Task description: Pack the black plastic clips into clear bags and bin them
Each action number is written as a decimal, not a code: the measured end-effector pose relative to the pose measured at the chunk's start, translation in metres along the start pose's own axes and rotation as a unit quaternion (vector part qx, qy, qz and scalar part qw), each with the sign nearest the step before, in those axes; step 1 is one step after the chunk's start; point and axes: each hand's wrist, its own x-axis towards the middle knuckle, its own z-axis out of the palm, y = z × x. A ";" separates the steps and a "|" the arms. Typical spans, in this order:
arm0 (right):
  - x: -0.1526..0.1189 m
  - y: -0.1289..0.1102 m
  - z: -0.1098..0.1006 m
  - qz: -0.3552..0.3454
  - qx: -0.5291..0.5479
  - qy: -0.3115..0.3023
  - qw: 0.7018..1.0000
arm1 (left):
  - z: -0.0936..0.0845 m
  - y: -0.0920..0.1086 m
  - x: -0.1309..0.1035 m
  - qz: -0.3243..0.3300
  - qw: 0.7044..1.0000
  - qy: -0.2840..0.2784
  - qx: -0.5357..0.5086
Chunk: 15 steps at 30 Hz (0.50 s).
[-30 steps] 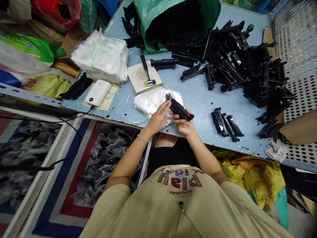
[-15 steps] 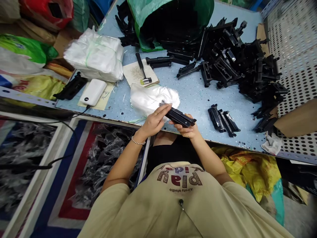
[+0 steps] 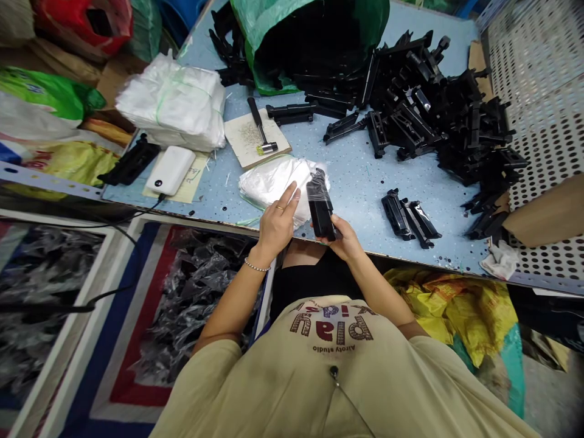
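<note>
My right hand (image 3: 345, 238) grips the near end of a black plastic part (image 3: 322, 218). The far end of that part is inside a thin clear plastic bag (image 3: 320, 182) at the stack of white plastic bags (image 3: 269, 182). Over the left side of this stack, my left hand (image 3: 277, 224) lies with its fingers stretched out, apart from the black part. Its thumb is mostly hidden. To the right, several similar black parts (image 3: 410, 218) lie together on the blue table.
A hammer (image 3: 259, 125) rests on a white board (image 3: 237, 137). Behind are a tied bag bundle (image 3: 176, 103), a green sack (image 3: 246, 36) and a large heap of black parts (image 3: 424, 109). A white power bank (image 3: 171, 170) lies left. Bagged parts fill a lined bin (image 3: 123, 389) below.
The black part has swung from lying crosswise to pointing away from me, and its far end has gone into the bag. My left hand has come off it, moving left.
</note>
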 end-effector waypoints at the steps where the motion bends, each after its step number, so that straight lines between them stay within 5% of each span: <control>1: 0.000 0.000 0.000 0.007 -0.018 0.002 1.000 | 0.001 0.003 0.001 0.011 1.000 -0.007 -0.011; 4: 0.005 -0.004 -0.001 0.021 -0.027 0.023 0.999 | 0.005 0.020 0.003 0.081 0.991 -0.061 -0.091; 7: 0.008 -0.006 -0.003 -0.026 -0.045 0.106 0.993 | 0.012 0.037 0.000 0.136 0.970 -0.101 -0.176; 10: 0.000 -0.002 0.000 -0.080 -0.184 0.145 0.969 | 0.019 0.048 -0.001 0.131 0.961 -0.104 -0.219; 13: -0.020 -0.001 0.009 -0.141 -0.352 0.123 0.917 | 0.007 0.052 -0.002 0.099 0.964 -0.072 -0.236; 15: -0.036 -0.009 0.009 -0.161 -0.409 0.053 0.897 | -0.015 0.053 -0.006 0.039 0.970 -0.044 -0.235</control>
